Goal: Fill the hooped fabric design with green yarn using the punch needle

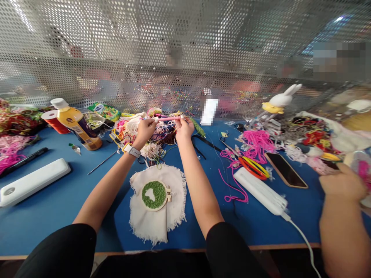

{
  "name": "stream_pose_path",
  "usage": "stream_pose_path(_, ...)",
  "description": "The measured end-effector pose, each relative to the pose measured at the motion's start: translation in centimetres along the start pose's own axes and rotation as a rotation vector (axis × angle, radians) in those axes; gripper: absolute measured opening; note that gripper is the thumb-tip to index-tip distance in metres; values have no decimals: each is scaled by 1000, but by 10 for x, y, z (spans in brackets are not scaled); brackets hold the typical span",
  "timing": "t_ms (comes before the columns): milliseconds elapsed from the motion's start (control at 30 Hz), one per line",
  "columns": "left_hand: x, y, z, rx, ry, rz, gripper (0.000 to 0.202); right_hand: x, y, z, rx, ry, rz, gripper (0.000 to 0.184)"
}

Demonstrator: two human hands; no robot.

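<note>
Both hands reach over a heap of mixed yarn at the back of the table. My left hand, with a pale watch on the wrist, pinches one end of a slim pink stick-like piece. My right hand has its fingers closed around the other end; its exact kind I cannot make out. Nearer me lies a frayed cream cloth in a small wooden embroidery hoop. Looped green stitching fills much of the hoop around a bare white patch.
At left stand a drink bottle and an orange thread spool, near a white power bank. Scissors, a white power strip, a phone and pink yarn lie right. Another person's hand is far right.
</note>
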State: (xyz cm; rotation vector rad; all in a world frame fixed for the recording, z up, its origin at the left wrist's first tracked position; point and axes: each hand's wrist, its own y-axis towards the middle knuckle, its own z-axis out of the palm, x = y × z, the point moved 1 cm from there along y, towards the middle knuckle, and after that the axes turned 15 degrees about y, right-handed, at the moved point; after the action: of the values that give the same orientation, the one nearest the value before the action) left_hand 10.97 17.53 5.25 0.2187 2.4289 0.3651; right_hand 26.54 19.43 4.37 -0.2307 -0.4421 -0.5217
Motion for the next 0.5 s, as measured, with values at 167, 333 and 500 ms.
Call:
stream_pose_path(167, -2, -1, -8, 14, -7, 85, 26, 4, 3, 0, -18, 0, -1, 17)
stream_pose_path(333, -4, 1, -12, 27, -48, 117, 26, 1, -2, 3, 25, -13, 18, 17)
stream_pose_path(500, 1, 4, -5, 86, -90, 25, 26, -2, -8, 7, 68, -12, 20, 17)
